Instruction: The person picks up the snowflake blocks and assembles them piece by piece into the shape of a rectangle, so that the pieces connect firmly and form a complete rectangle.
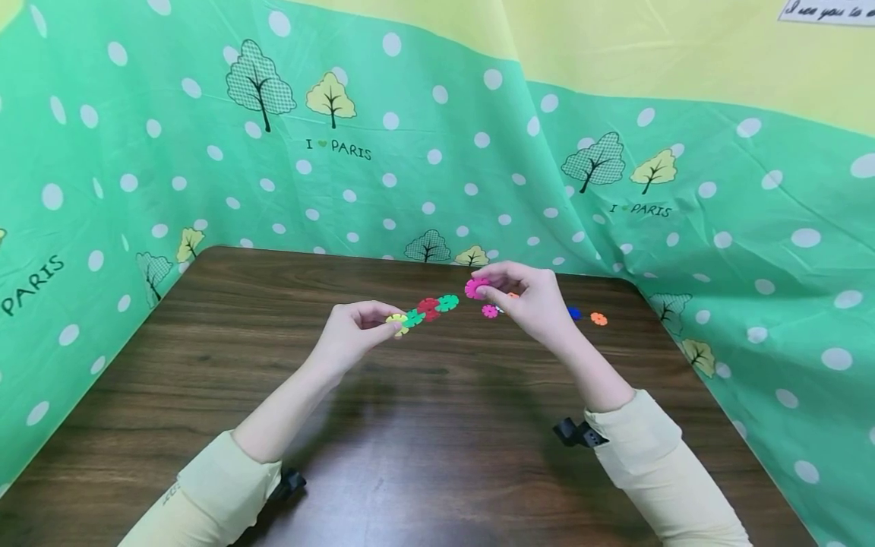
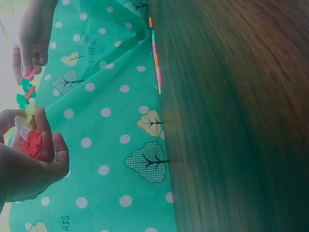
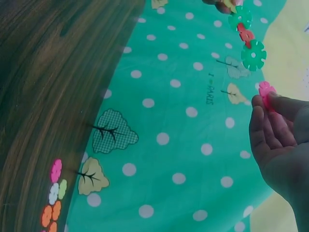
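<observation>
My left hand (image 1: 345, 334) holds a chain of interlocking snowflake discs by its near end, above the table. Yellow, green and red discs show along it, with a green disc (image 1: 447, 303) at the far end. In the left wrist view a red disc (image 2: 31, 143) and a white disc (image 2: 21, 126) lie within the same fingers. My right hand (image 1: 533, 304) pinches a pink snowflake disc (image 1: 475, 289) between thumb and fingers. In the right wrist view this pink disc (image 3: 266, 92) is close to the chain's end green disc (image 3: 253, 55), with a gap between them.
Loose discs lie on the brown wooden table (image 1: 424, 471) beyond and beside the right hand, among them a pink one (image 1: 490, 311), a blue one (image 1: 574, 313) and an orange one (image 1: 598, 319). A green dotted cloth (image 1: 410, 182) hangs behind the table.
</observation>
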A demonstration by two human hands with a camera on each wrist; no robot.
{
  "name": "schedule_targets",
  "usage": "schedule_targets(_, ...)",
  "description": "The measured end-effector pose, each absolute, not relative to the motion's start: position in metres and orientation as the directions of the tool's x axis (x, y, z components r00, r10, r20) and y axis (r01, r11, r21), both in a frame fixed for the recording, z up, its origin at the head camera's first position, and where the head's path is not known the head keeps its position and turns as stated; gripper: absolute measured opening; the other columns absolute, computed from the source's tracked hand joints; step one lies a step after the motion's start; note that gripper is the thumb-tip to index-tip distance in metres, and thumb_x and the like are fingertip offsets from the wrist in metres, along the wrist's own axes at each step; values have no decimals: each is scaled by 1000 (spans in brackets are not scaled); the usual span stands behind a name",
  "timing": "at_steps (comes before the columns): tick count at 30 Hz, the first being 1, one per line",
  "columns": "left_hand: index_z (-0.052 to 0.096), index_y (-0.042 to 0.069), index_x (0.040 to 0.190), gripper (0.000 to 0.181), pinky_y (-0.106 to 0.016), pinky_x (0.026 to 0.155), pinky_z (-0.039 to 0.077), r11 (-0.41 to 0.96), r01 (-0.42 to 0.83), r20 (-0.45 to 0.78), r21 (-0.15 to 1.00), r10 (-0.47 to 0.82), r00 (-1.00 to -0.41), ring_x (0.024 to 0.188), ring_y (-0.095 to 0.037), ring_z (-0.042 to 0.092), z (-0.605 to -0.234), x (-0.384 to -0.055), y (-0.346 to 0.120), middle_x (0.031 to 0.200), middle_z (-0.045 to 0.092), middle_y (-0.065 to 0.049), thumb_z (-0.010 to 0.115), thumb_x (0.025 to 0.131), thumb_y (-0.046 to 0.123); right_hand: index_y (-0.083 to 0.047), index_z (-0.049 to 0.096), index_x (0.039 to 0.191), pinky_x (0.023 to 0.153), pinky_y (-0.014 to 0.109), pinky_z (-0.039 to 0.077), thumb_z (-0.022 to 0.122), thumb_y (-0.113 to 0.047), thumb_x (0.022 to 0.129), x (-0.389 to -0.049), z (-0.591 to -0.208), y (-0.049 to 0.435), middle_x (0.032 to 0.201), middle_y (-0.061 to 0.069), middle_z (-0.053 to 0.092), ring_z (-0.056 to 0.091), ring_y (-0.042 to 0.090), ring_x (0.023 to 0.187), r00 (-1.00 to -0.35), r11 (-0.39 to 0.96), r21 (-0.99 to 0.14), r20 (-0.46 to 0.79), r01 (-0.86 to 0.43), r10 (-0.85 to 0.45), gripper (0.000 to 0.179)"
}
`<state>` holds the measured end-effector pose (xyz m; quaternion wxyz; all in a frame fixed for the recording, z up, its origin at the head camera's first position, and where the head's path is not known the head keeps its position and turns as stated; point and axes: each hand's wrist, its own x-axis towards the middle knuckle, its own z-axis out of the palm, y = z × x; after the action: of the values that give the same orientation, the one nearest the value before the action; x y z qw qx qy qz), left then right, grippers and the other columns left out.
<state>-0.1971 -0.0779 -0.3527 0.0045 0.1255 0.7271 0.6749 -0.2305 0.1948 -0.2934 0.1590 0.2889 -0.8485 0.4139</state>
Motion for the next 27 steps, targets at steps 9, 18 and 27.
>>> schedule_targets(9, 72, 5, 97, 18, -24, 66, 52, 67, 182, 167, 981, 193, -967, 70, -13, 62, -353, -197, -76, 77, 71, -4, 72, 83, 15, -1, 70, 100, 58, 26, 51, 73, -4, 80, -212, -279, 177, 89, 9, 72, 65, 18, 70, -791, 484, -627, 465, -611, -397, 20)
schedule_targets(18, 71, 3, 101, 21, -22, 60, 50, 72, 174, 150, 982, 260, -954, 66, -10, 60, -353, -196, -77, 76, 69, -3, 73, 82, 11, 0, 70, 100, 59, 23, 52, 73, -4, 80, -203, -273, 170, 88, 10, 72, 65, 21, 68, -791, 496, -617, 461, -611, -403, 21)
schedule_targets(27, 72, 10, 107, 31, -23, 49, 40, 101, 160, 123, 982, 301, -946, 58, -15, 48, -353, -196, -78, 71, 64, -3, 78, 78, 17, -4, 71, 101, 64, 26, 55, 73, -6, 80, -213, -285, 173, 88, 7, 73, 67, 12, 70, -787, 463, -639, 447, -614, -425, 21)
